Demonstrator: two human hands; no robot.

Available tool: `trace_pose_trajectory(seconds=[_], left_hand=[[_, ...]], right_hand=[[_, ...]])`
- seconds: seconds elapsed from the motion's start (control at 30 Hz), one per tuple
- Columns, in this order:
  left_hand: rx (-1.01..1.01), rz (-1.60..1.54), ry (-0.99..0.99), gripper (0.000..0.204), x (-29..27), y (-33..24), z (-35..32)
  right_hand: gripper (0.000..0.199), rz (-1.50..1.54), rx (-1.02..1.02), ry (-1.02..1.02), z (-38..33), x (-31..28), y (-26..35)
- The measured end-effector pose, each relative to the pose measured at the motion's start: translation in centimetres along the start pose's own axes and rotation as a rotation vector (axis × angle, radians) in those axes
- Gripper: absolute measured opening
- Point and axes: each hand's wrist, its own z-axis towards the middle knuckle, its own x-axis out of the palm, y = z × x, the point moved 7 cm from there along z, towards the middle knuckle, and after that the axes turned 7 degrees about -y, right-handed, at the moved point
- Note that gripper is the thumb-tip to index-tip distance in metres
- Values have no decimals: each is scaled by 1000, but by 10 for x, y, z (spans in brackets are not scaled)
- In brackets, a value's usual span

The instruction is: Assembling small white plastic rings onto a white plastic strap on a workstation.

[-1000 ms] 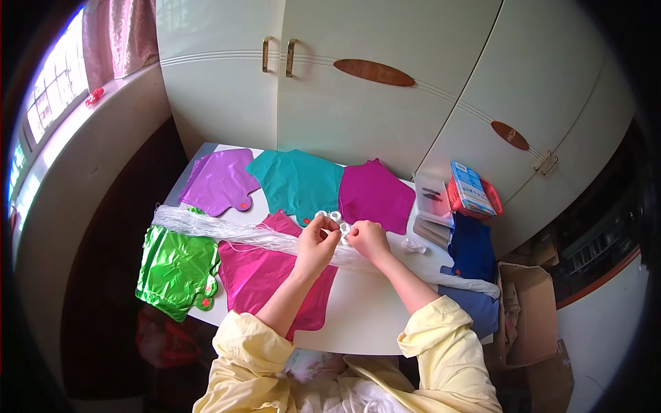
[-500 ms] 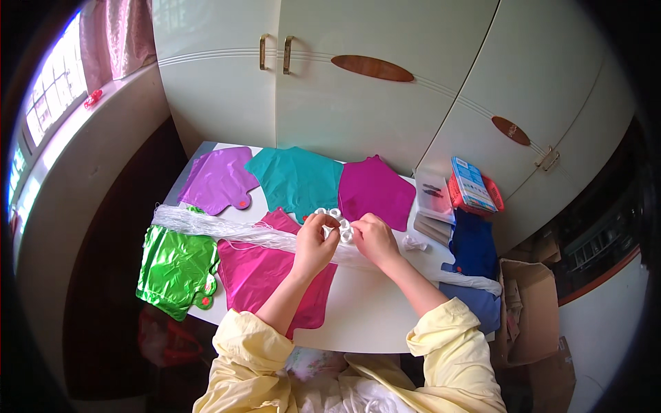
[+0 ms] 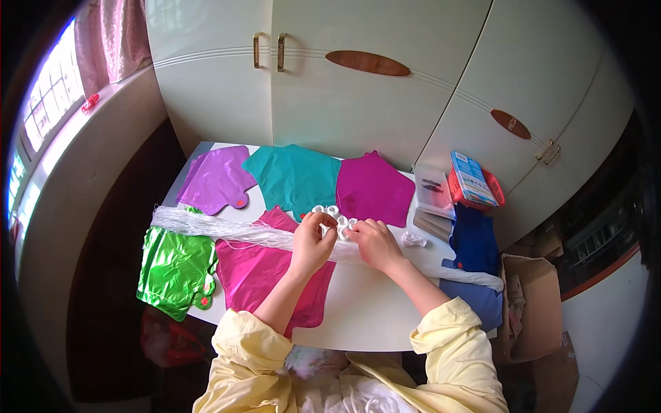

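Note:
Several small white rings (image 3: 342,221) lie clustered at the middle of the table. My left hand (image 3: 315,237) is at their left, fingers curled and pressed together; what they hold, if anything, is hidden. On the right, the fingertips of my right hand (image 3: 376,242) are drawn together against the nearest rings, and their grip is too small to make out. A long bundle of white string (image 3: 220,226) runs across the table beneath both wrists. Partly under it lies a pink foil balloon (image 3: 268,279), flat. Behind the rings are a teal foil balloon (image 3: 292,177) and a magenta one (image 3: 375,187).
Purple (image 3: 217,177) and green foil balloons (image 3: 177,265) lie at the left. A crumpled white piece (image 3: 414,239) sits right of my hand. Farther right are a clear plastic box (image 3: 434,193), a red basket (image 3: 494,187), blue foil balloons (image 3: 475,237) and a cardboard box (image 3: 547,303). Cabinet doors (image 3: 372,110) stand behind.
My right hand has shifted slightly lower, and more of the white rings show between the hands. The left hand stays almost in place. The view has moved a little.

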Motion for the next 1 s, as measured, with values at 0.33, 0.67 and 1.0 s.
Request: trace_pose_trajectory(seconds=[0.33,0.67,1.0], left_hand=[[57,336,109,12,-3,2,7],[319,744,330,14,18,8,-13],[377,807,371,5,24,10,-14]], right_hand=[[6,214,100,-3,-4,-3,2],[6,407,252,14,-32,-15,-6],[11,410,201,-193,-47,-8,-12]])
